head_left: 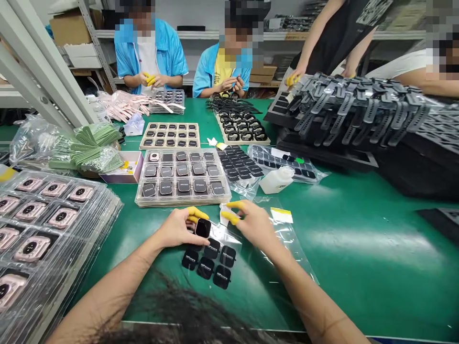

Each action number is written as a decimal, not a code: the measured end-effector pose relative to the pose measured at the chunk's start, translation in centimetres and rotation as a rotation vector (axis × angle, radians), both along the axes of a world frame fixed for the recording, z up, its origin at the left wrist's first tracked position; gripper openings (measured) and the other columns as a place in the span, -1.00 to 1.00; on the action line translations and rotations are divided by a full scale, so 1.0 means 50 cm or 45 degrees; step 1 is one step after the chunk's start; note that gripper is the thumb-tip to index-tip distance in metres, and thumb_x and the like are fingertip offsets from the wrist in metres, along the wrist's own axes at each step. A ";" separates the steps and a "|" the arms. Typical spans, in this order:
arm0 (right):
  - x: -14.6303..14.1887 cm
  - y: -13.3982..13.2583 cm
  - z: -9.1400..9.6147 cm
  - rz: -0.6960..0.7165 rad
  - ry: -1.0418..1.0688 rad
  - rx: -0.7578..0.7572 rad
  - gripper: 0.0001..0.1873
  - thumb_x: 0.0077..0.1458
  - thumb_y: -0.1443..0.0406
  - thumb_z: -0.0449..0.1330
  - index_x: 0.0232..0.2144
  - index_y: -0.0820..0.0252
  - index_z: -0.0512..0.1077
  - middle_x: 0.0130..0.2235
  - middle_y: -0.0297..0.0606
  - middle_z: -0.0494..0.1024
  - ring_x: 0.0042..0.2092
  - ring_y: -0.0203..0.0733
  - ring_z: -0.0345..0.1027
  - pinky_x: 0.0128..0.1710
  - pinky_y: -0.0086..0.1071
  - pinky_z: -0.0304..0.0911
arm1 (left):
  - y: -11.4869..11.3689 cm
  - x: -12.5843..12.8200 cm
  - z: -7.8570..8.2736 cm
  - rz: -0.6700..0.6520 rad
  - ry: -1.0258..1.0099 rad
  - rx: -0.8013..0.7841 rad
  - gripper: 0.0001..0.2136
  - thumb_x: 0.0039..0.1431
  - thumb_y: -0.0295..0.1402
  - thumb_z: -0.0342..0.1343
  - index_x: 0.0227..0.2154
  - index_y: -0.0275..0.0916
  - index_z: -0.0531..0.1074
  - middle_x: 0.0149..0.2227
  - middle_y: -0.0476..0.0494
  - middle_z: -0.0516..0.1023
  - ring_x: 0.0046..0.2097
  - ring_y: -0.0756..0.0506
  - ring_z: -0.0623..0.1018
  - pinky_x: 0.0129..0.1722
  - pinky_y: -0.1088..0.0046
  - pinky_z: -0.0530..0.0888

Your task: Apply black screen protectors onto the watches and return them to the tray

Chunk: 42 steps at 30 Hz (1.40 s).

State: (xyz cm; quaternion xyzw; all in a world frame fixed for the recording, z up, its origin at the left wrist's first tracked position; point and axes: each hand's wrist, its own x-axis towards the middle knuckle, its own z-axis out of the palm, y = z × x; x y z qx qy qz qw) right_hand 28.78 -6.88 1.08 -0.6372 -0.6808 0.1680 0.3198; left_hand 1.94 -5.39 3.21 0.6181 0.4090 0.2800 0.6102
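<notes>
In the head view, the left hand [175, 228] is closed on a strapless smartwatch body [202, 228], pinching its left edge between the thumb and fingers. The watch lies between the two hands, dark screen up, far nearer the left hand. Its long axis runs roughly near to far, tilted slightly. Just to its right, the right hand [251, 224] pinches a small white film tab [224, 214] between two fingertips in yellow finger cots [230, 218]. Just nearer than the watch, black square pads [206, 267] sit on a clear plastic sheet [251, 282] on the green counter [358, 229]. A tray of packaged pads [182, 203] stands just farther off.
</notes>
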 end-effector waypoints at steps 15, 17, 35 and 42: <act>-0.110 0.008 0.031 0.597 0.038 0.288 -0.82 0.34 0.22 0.23 -0.16 -0.01 0.66 -0.28 -0.19 0.63 -0.26 -0.06 0.49 -0.23 -0.17 0.38 | -0.004 0.019 -0.021 0.303 0.029 0.076 -0.54 -0.22 -0.38 0.56 -0.20 -0.26 0.57 -0.21 -0.15 0.77 -0.14 -0.20 0.76 -0.11 0.33 0.70; -0.108 0.007 0.027 0.656 0.115 0.290 -0.82 0.34 0.22 0.22 -0.17 -0.03 0.66 -0.30 -0.21 0.62 -0.28 -0.08 0.49 -0.26 -0.19 0.39 | -0.004 0.019 -0.023 0.287 0.047 0.092 -0.55 -0.24 -0.43 0.54 -0.19 -0.26 0.58 -0.20 -0.16 0.77 -0.17 -0.20 0.76 -0.13 0.33 0.70; -0.115 -0.001 0.013 0.636 0.306 0.377 -0.84 0.33 0.30 0.25 -0.20 0.01 0.66 -0.31 -0.27 0.56 -0.30 -0.19 0.47 -0.32 -0.31 0.41 | -0.007 0.017 -0.034 0.257 0.193 0.209 -0.58 -0.21 -0.36 0.53 -0.21 -0.24 0.62 -0.24 -0.10 0.77 -0.22 -0.17 0.75 -0.18 0.39 0.68; -0.127 -0.001 0.006 0.559 0.297 0.415 -0.88 0.33 0.27 0.29 -0.22 0.04 0.67 -0.35 -0.28 0.53 -0.34 -0.19 0.44 -0.35 -0.30 0.37 | -0.007 0.019 -0.033 0.307 0.144 0.187 -0.56 -0.23 -0.39 0.54 -0.19 -0.23 0.62 -0.23 -0.12 0.78 -0.21 -0.18 0.76 -0.17 0.36 0.71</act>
